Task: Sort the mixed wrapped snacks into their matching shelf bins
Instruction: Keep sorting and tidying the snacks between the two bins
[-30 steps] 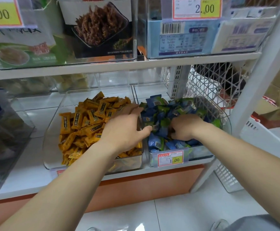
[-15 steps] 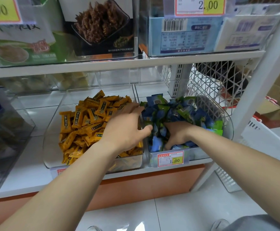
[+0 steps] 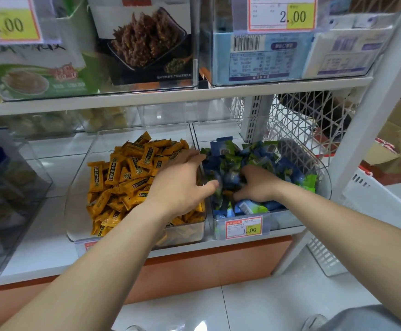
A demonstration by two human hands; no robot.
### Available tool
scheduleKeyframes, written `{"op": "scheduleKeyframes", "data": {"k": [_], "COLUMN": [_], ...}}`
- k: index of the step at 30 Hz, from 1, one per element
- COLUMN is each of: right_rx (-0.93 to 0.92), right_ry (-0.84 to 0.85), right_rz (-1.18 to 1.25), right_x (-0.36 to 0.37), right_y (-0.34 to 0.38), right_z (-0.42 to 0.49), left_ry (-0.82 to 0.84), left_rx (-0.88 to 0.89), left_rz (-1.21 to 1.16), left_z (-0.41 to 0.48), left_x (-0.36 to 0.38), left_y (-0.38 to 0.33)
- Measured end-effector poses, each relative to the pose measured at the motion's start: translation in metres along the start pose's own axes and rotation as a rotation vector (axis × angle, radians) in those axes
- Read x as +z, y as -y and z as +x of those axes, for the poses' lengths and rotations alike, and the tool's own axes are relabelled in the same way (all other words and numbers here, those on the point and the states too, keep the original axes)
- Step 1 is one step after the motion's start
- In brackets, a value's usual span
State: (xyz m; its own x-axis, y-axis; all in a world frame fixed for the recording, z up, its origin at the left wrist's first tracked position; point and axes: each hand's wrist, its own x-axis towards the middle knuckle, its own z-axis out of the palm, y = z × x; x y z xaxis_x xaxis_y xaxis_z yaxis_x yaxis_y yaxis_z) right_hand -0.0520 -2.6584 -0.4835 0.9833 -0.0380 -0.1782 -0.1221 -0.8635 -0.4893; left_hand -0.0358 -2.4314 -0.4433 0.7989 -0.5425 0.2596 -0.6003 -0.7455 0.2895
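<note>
Shelf (image 3: 39, 235) carries the blue-snack bin (image 3: 287, 219). The yellow-snack bin (image 3: 80, 187) stands just left of it, touching. The left grip (image 3: 180, 187) lies across that bin's left wall, fingers loosely spread, holding nothing. The right grip (image 3: 259, 185) is inside it, fingers curled into blue and green snacks (image 3: 225, 151); whether it holds any, I cannot tell.

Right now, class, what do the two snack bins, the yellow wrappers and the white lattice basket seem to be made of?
Snack bins: clear glossy plastic, probably acrylic; contents show through. Yellow wrappers: thin plastic film, likely; crinkled, shiny. White lattice basket: moulded plastic or coated wire, hard to tell; matte open mesh.
</note>
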Motion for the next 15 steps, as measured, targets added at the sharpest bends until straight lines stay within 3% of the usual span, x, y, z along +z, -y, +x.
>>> {"op": "scheduleKeyframes", "data": {"k": [7, 15], "right_rx": [-0.062, -0.105], "right_ry": [-0.135, -0.135], "right_rz": [0.539, 0.807], "right_x": [-0.026, -0.017], "right_y": [0.013, 0.022], "right_z": [-0.013, -0.014], "left_ry": [-0.083, -0.156], "left_rx": [0.001, 0.037], "left_rz": [-0.007, -0.029], "left_z": [0.004, 0.015], "left_x": [0.003, 0.016], "left_y": [-0.009, -0.023]}}
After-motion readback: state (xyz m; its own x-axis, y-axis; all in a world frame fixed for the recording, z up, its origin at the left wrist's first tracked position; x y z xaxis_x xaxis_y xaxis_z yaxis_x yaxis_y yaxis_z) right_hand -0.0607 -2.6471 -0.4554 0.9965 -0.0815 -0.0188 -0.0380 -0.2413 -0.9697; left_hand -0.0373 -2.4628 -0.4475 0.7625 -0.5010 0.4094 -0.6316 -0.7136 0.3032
